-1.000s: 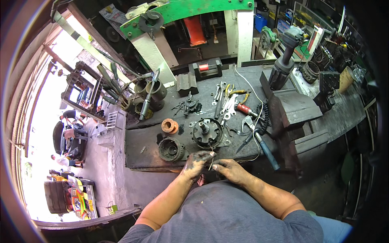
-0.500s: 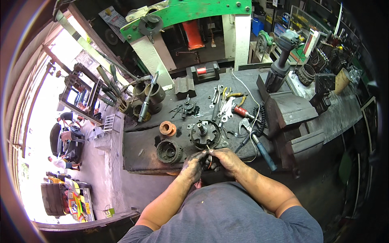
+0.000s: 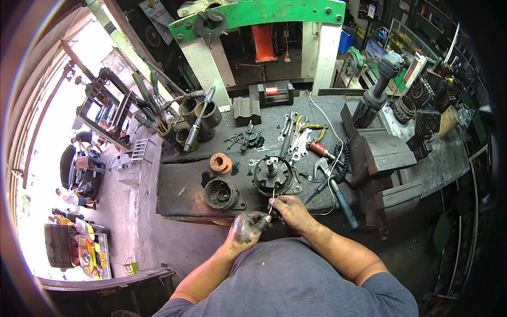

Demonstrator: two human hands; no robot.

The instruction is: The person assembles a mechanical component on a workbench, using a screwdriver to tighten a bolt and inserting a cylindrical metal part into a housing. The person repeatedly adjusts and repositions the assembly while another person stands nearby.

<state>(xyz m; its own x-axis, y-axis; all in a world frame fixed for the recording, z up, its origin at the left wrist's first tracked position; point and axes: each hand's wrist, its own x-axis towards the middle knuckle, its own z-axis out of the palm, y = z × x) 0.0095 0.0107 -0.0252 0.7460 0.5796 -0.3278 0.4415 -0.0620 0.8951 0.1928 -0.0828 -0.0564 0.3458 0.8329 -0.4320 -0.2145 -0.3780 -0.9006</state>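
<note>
Just this side of the round housing [image 3: 271,168], the right hand [image 3: 291,212] hides part of a thin pale wire [image 3: 271,210]; I can't tell its end at the left hand [image 3: 247,231]. Beyond the housing, the top edge cuts a green beam [image 3: 274,14]. Well left of the housing, people [image 3: 68,197] look too tiny to follow.

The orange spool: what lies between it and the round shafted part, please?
The head view shows a dark patch on the bench between spool and round shafted part.
</note>
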